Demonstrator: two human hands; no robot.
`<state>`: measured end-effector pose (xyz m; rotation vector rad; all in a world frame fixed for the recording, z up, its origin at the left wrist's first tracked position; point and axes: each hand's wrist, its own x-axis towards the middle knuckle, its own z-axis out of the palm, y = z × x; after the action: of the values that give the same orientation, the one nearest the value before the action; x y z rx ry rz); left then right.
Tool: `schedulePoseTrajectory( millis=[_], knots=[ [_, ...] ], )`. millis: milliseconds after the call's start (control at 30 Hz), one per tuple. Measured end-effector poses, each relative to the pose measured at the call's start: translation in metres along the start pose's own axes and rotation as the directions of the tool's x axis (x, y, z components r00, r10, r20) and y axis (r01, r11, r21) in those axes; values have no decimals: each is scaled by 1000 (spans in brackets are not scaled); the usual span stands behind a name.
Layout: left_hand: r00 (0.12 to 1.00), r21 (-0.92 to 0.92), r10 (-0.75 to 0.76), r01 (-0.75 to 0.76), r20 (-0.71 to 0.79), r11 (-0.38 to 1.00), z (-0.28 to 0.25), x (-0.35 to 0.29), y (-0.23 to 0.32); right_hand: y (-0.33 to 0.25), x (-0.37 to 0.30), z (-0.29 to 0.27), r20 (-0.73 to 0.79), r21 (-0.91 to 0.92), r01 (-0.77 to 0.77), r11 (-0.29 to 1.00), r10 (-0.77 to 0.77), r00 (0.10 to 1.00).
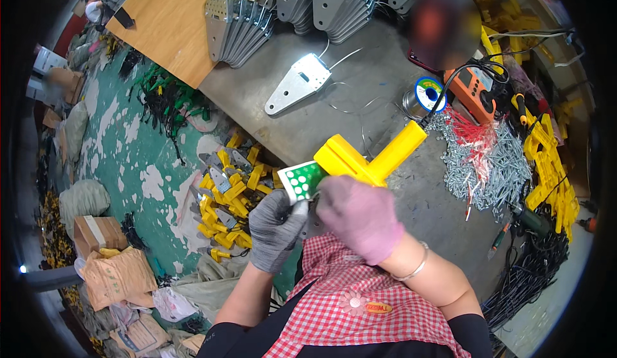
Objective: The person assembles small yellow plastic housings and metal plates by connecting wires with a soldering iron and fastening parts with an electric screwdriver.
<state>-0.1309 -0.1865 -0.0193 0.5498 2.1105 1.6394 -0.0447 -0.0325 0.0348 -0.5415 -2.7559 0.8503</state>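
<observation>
My left hand [276, 229], in a grey knitted glove, pinches a small green sheet with a white edge and rows of pale round spots [301, 182]. Close beside it, my right hand [360, 216] wears a pink glove smeared by motion. Its fingers are turned toward the sheet and hard to make out. Just beyond both hands is a yellow plastic housing with a long handle [363, 160], at the near side of the grey table [257, 91]. The right hand covers part of this housing, so I cannot tell whether they touch.
A silver metal plate with wires [299, 85] lies ahead, before stacks of similar plates [238, 30]. To the right are a solder spool [424, 98], an orange meter [472, 94], heaped screws [488, 165] and yellow parts [553, 171]. More yellow parts [231, 197] are piled at left.
</observation>
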Motion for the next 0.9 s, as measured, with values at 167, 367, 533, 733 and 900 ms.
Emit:
schedulePoseTrajectory(
  millis=[167, 367, 533, 733, 900],
  knots=[
    [956, -147, 102, -147, -276, 978, -6, 2, 4, 36, 33, -48, -238, -228, 59, 972, -114, 965],
    [852, 180, 430, -393, -299, 902, 7, 23, 26, 45, 16, -82, -141, -190, 169, 967, -197, 970],
    [730, 261, 678, -674, 89, 691, 59, 29, 63, 109, 7, -116, -810, -68, -83, 994, -6, 586],
    [647, 702, 629, -679, 432, 215, 132, 44, 63, 223, 7, -146, -721, 202, -332, 922, 369, 587],
    [790, 745, 419, -588, 448, 314, 120, 46, 61, 200, 12, -142, -763, 93, -278, 956, 248, 597]
  ],
)
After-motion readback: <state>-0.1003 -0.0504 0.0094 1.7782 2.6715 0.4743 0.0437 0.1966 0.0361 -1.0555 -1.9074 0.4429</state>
